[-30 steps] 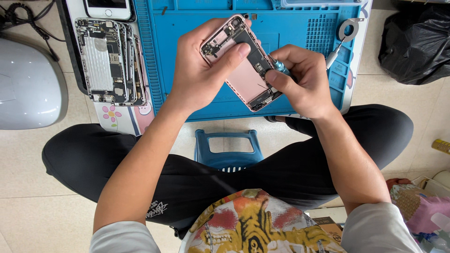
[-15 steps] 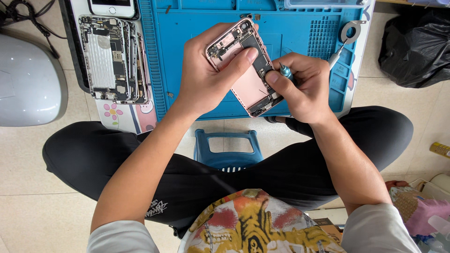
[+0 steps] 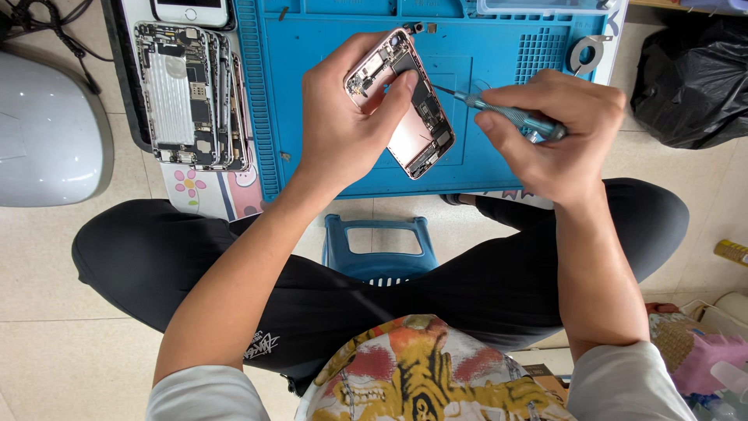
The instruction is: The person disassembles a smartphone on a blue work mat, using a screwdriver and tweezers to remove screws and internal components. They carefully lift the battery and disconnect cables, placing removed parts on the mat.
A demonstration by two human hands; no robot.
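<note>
My left hand (image 3: 343, 117) grips an opened pink phone housing (image 3: 417, 129) and tilts it above the blue work mat (image 3: 312, 47), with the thumb lying across its circuit parts. My right hand (image 3: 557, 132) pinches a small blue-handled screwdriver (image 3: 506, 115) whose thin tip points left at the phone's right edge. Both hands hover just over the mat.
A stack of bare phone frames (image 3: 191, 97) lies on a dark tray at the left, with a white phone (image 3: 191, 12) above it. A grey domed object (image 3: 47, 132) sits far left, a black bag (image 3: 693, 78) far right, a blue stool (image 3: 378, 249) between my legs.
My right hand has drawn away to the right from the phone, so the screwdriver now shows its full length. The left hand has shifted the phone slightly left.
</note>
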